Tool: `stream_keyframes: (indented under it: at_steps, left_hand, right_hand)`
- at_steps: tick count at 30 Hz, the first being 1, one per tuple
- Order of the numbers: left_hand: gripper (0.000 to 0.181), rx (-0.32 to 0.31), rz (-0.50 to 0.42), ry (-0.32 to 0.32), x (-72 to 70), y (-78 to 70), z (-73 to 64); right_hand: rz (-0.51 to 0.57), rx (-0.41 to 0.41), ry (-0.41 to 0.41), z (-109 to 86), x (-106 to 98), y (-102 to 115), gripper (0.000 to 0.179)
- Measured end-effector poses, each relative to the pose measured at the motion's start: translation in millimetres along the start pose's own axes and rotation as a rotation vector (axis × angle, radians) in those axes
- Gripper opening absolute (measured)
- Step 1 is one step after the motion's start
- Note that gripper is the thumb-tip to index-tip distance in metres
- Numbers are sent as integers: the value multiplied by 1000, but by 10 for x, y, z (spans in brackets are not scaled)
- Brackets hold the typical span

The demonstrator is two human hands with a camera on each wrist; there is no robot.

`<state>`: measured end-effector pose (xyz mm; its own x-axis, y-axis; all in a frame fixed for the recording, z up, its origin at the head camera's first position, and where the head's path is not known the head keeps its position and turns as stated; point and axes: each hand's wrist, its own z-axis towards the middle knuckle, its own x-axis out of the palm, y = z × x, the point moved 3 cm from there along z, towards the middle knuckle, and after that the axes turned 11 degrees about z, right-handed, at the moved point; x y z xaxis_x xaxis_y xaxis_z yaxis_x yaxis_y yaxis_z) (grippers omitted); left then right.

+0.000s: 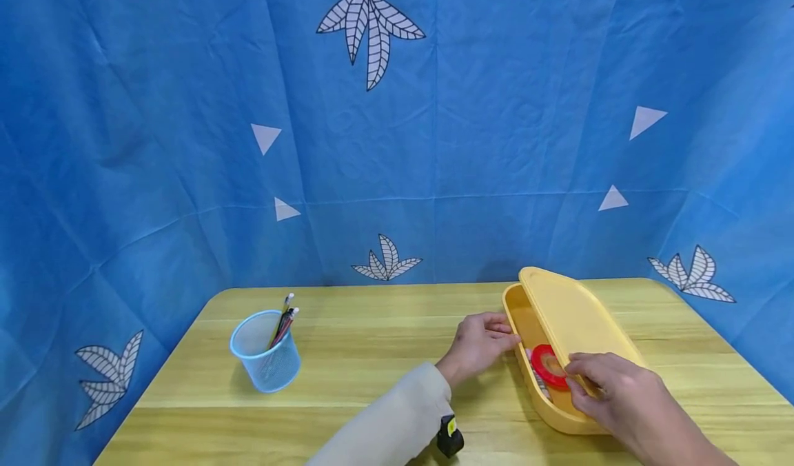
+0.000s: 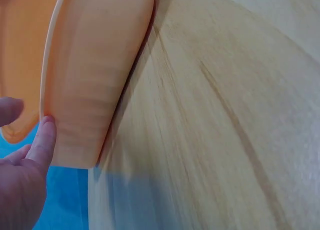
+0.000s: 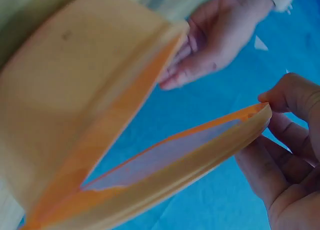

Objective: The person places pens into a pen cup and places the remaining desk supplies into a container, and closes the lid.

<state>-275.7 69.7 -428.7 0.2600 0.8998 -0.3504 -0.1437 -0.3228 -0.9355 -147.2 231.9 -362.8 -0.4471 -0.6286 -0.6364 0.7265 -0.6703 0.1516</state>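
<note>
A yellow box [image 1: 561, 421] with rounded ends stands on the right of the table, its lid [image 1: 579, 314] tilted up along the right side. My right hand [image 1: 626, 397] pinches the near end of the lid between thumb and fingers, as the right wrist view also shows for the lid's edge [image 3: 220, 147]. My left hand [image 1: 477, 345] is at the box's left wall, with extended fingertips [image 2: 47, 121] touching the wall just at the rim. Inside the box lie a red ring-shaped thing [image 1: 542, 356] and a pale striped thing, both partly hidden by the lid and right hand.
A light-blue mesh pen cup [image 1: 273, 369] stands on the left of the wooden table [image 1: 372, 314], with several pencils [image 1: 284, 325] leaning in it. A blue patterned cloth [image 1: 434, 142] hangs behind and around the table. My left sleeve carries a small black device [image 1: 449, 438].
</note>
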Motion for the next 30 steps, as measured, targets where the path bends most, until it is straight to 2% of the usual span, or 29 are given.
stream_keyframes:
  at_steps: [4, 12, 22, 30]
  left_hand:
    - [36, -33, 22, -32, -25, -8, -8]
    - [35, -63, 20, -51, -28, 3, -7]
    - [32, -79, 15, -77, -5, -5, -3]
    - [32, -99, 34, -101, -3, -10, -4]
  right_hand:
    - [-35, -47, 18, -58, 124, 40, 67]
    - [-76, -119, 26, -158, 327, 83, 65]
    - [-116, -58, 139, -182, 452, 78, 68]
    - [-121, -89, 104, -182, 499, 51, 67]
